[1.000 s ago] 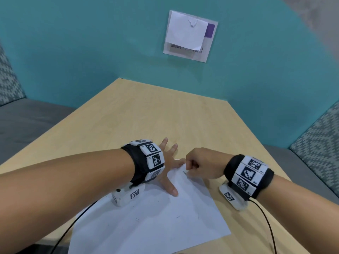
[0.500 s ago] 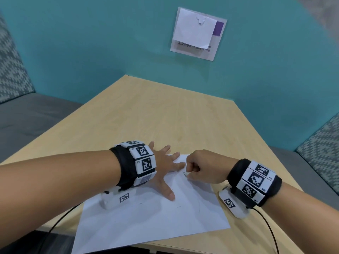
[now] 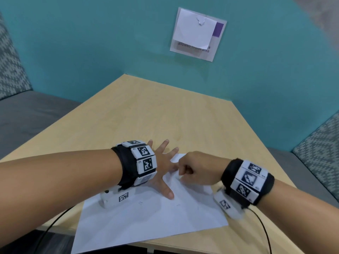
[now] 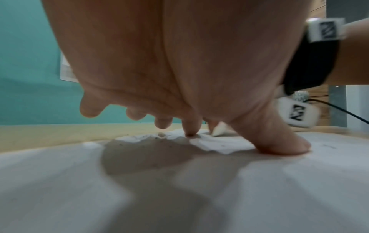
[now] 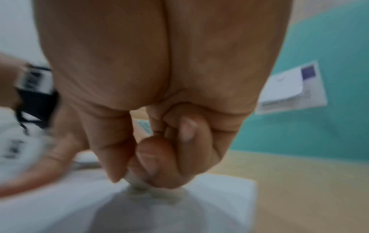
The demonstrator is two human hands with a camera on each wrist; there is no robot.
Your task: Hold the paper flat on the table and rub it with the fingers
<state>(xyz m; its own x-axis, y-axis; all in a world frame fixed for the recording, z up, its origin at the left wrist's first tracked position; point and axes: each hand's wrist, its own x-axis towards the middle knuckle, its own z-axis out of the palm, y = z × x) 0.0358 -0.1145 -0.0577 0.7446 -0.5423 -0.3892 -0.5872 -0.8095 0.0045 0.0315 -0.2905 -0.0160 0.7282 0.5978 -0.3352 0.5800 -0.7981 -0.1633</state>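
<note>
A light wooden desk (image 3: 165, 114) runs back to a teal wall (image 3: 91, 43), its far end narrowing against it. On the wall above hangs a white sign (image 3: 211, 52) with a purple patch in its upper right corner and a printed line that ends "allowed in this area". A blank white note (image 3: 194, 30) is fixed over most of the sign. Grey bench seats (image 3: 27, 114) flank the desk on both sides, each backed by a cushion (image 3: 319, 143) in a grey zigzag weave.

Counted: one paper sheet (image 3: 146, 217), one tabletop (image 3: 165, 116), two hands, two marker wristbands, one wall sign (image 3: 198, 33), two cables.
</note>
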